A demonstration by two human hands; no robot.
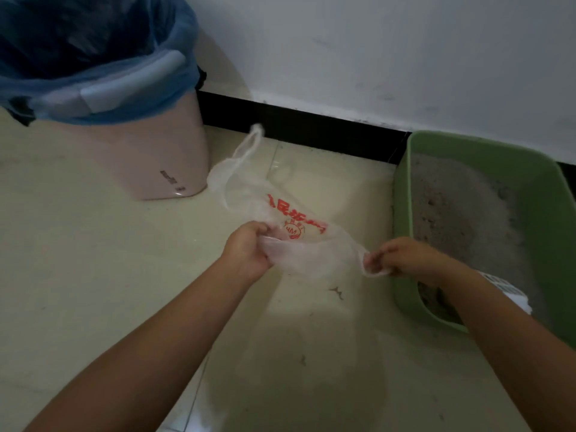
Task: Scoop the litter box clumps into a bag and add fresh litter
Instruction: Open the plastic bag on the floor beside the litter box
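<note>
A thin see-through plastic bag (pixel 293 241) with red print hangs in the air above the floor. My left hand (pixel 249 247) grips its left edge and my right hand (pixel 402 257) pinches a handle loop on its right side, so the bag is stretched between them. The other handle loop sticks up towards the wall. A green litter box (pixel 402 194) stands at the right against the wall, holding grey litter (pixel 461 213) with small darker lumps. My right forearm crosses over the box's near corner.
A pink waste bin (pixel 131 157) lined with a blue bag stands at the back left. A black skirting board (pixel 299 126) runs along the white wall. A white object (pixel 508 288) shows beside my right forearm, over the litter box. The floor is pale tile.
</note>
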